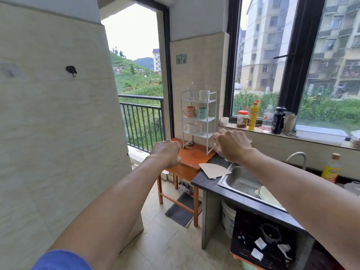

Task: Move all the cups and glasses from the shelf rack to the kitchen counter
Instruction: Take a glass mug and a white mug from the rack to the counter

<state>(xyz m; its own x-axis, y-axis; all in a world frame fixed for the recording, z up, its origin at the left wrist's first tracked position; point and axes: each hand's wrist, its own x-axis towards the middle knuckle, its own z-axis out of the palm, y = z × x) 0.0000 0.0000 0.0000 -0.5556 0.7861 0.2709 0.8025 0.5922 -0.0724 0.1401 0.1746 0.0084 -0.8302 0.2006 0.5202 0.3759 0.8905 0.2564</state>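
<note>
A white three-tier shelf rack (212, 114) stands on a small orange wooden table (191, 156) against the tiled wall. Its top tier holds clear glasses (191, 92) and a white mug (203, 95). On the middle tier sit a pink cup (190, 111) and a teal cup (202, 113). The bottom tier carries a white mug (191, 127) and a clear glass (202, 129). My left hand (166, 152) hovers in front of the table, fingers curled, holding nothing. My right hand (231, 145) is loosely closed near the rack's lower right leg, apart from the cups.
The dark kitchen counter (204, 182) with a steel sink (241, 180) and a paper sheet (213, 170) lies right of the table. Bottles and a jar (242, 118) line the window sill. A balcony railing (142, 123) is behind; a tiled wall stands close on the left.
</note>
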